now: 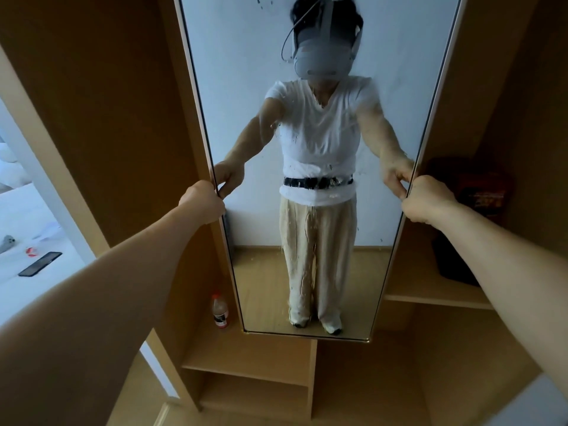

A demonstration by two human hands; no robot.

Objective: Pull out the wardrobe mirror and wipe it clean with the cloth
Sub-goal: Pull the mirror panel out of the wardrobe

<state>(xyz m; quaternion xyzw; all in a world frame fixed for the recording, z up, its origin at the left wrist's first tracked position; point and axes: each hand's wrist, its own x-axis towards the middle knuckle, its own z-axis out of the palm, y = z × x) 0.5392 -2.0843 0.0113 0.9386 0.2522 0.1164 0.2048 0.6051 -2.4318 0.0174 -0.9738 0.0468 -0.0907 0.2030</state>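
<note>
Gripping of the mirror (239, 56) by both hands is recorded in the head view, the single view available. The mirror is seen upright at frame centre, running from 12 o'clock to 6 o'clock, set between the open wooden compartments of the wardrobe (123, 124).

The left hand (203, 204) is placed on the mirror's 9 o'clock edge, with the fingers curled round the frame there. The right hand (428, 199) is placed on the 3 o'clock edge at about the same height, its fingers likewise curled round the frame. Both arms are held extended toward the glass.

Droplets and streaks (310, 216) are noted on the glass, densest over its middle and lower centre. A few dark specks (259, 3) are noted near 12 o'clock. The person's reflection is shown in the glass: headset, white shirt, pale trousers.

- A plastic bottle (220, 310) with a red cap is seen upright on a low wardrobe shelf at 7 o'clock, just beside the mirror's lower corner.
- A dark bag (461, 256) is seen on a shelf (436, 299) at 3 o'clock, beyond the right hand.
- A dark phone (40, 263) is seen lying flat on a white surface (18, 216) at 9 o'clock, outside the wardrobe
</note>
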